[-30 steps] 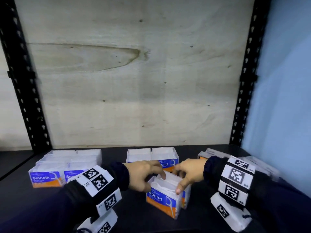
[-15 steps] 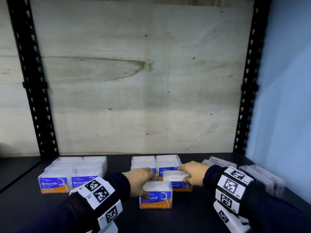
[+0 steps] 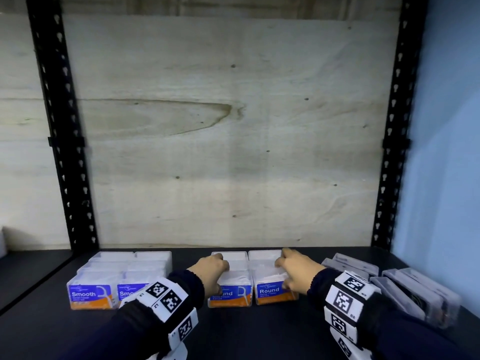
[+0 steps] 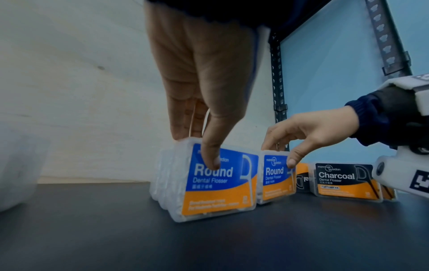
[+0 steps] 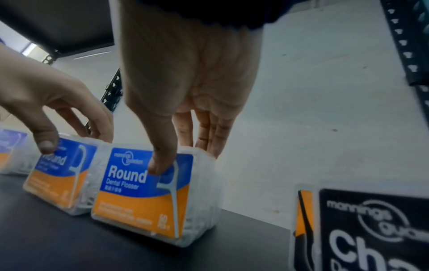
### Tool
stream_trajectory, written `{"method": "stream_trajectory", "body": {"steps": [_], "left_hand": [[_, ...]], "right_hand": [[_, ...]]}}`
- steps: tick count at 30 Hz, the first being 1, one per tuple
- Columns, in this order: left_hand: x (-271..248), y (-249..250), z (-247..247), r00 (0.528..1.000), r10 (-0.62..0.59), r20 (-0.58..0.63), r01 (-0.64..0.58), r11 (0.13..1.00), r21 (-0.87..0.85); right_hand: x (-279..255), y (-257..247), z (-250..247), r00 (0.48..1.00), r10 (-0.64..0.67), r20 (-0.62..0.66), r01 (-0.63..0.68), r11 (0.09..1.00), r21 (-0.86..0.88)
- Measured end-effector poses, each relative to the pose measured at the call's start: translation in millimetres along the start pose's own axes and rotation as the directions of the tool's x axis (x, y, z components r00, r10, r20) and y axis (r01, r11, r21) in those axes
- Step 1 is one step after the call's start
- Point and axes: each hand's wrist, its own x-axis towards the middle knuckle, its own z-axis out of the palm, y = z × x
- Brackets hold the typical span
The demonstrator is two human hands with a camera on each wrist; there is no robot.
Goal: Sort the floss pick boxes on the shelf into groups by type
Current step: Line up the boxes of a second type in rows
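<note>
**Both hands on the Round boxes**

Nearest us, at six o'clock, our two dark sleeves (image 3: pixel 145 331) carry white marker bands; just beyond, our left hand (image 3: pixel 211 271) pinches the left Round box (image 3: pixel 231 294), thumb down on its blue label and fingers curled over the far top edge; our right hand (image 3: pixel 296 275) pinches the right Round box (image 3: pixel 275 293) the same way, thumb on the label beside the printed pick; the two boxes stand upright, side by side and touching, at twelve o'clock on the black shelf (image 3: pixel 233 333); behind them sit two more clear boxes, labels hidden; at ten o'clock the Smooth boxes (image 3: pixel 91 294) stand in a tight block; at two o'clock the Charcoal boxes (image 4: pixel 345 180) cluster, well apart from the Smooth ones; farthest off, the plywood back panel (image 3: pixel 233 139) rises between black uprights.
</note>
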Motion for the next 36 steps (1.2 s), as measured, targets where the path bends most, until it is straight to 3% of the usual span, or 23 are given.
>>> {"method": "stream_trajectory", "body": {"steps": [6,12,19,23,36], "left_hand": [[4.7,-3.2,2.6,1.000,-0.021,-0.012,0.021,1.000,-0.021],[10.4,-3.2,1.5,0.999,0.031,-0.020,-0.031,1.000,-0.003],[34.7,-8.8,2.7,0.987,-0.030,0.160,0.022,0.999,0.047],[36.2,-6.4,7.2,0.980,-0.053,0.194,0.047,0.998,0.032],[32.5,-7.9,9.5,0.983,-0.036,0.178,0.035,0.999,0.012]], "right_hand": [[5.6,-4.2,2.7,1.000,-0.014,0.006,0.014,0.999,-0.030],[16.5,-2.9,5.0,0.998,-0.057,0.009,0.058,0.997,-0.055],[37.3,2.6,12.4,0.988,0.011,0.153,-0.003,0.999,-0.052],[41.1,1.6,15.6,0.975,0.027,0.219,-0.017,0.999,-0.048],[32.9,-0.1,19.9,0.987,0.046,0.154,-0.061,0.994,0.094]]}}
